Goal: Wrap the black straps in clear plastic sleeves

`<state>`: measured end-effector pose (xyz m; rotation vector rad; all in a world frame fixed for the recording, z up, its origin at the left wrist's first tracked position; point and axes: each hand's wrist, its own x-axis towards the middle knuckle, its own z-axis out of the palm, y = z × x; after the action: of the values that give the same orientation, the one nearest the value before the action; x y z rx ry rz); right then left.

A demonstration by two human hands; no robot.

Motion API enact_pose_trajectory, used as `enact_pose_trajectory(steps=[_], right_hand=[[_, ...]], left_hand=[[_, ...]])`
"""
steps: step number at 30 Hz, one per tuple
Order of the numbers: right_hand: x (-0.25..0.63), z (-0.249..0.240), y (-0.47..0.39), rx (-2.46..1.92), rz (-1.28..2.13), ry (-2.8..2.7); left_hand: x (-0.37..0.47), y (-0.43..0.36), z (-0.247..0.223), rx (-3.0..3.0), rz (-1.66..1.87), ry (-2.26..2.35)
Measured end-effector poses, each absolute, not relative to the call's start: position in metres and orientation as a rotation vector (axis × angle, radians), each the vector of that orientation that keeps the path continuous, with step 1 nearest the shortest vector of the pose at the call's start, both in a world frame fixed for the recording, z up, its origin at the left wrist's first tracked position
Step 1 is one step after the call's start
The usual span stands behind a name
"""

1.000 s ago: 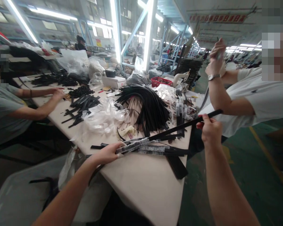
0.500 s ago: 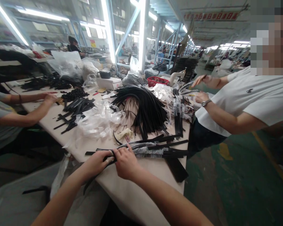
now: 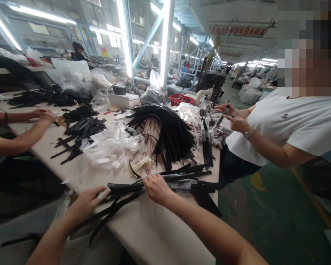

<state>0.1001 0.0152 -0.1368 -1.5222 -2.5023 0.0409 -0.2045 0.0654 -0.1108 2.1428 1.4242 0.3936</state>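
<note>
Black straps (image 3: 127, 187) lie in a bundle along the table's near edge, partly wrapped in clear plastic film (image 3: 182, 186). My right hand (image 3: 157, 188) is closed over the middle of this bundle. At its left end my left hand (image 3: 92, 200) pinches the strap ends, with something whitish on a fingertip; exactly how many it grips is hidden. Two loose straps (image 3: 107, 217) hang over the table edge below my left hand. Just beyond my right hand is a crumpled pale yellow cloth-like piece (image 3: 142, 165).
A large arched pile of black straps (image 3: 171, 129) stands mid-table beside crumpled clear plastic (image 3: 110, 147). Shorter black strips (image 3: 82, 134) lie left, near a co-worker's hands (image 3: 45, 116). At right, another co-worker's hands (image 3: 233, 117) hold strips. Behind are a red basket (image 3: 182, 99) and a white box (image 3: 124, 100).
My left hand has moved left and down, away from my right hand, to the bundle's left end. My right hand stays on the bundle. Loose straps now spread below it.
</note>
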Motion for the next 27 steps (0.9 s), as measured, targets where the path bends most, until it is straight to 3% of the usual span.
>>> enact_pose_trajectory(steps=[4, 11, 19, 27], right_hand=[[0.127, -0.132, 0.040, -1.548, 0.153, -2.297], [0.170, -0.134, 0.119, -2.370, 0.323, -1.871], [0.155, -0.158, 0.129, -2.414, 0.310, -1.866], [0.180, -0.132, 0.144, -2.379, 0.212, -1.726]], left_hand=[[-0.195, 0.082, -0.147, 2.204, 0.360, 1.472], [-0.176, 0.068, -0.172, 2.336, 0.618, 1.735], [-0.164, 0.103, -0.183, 2.097, 0.693, 1.937], [-0.118, 0.165, -0.171, 2.099, 0.702, 1.842]])
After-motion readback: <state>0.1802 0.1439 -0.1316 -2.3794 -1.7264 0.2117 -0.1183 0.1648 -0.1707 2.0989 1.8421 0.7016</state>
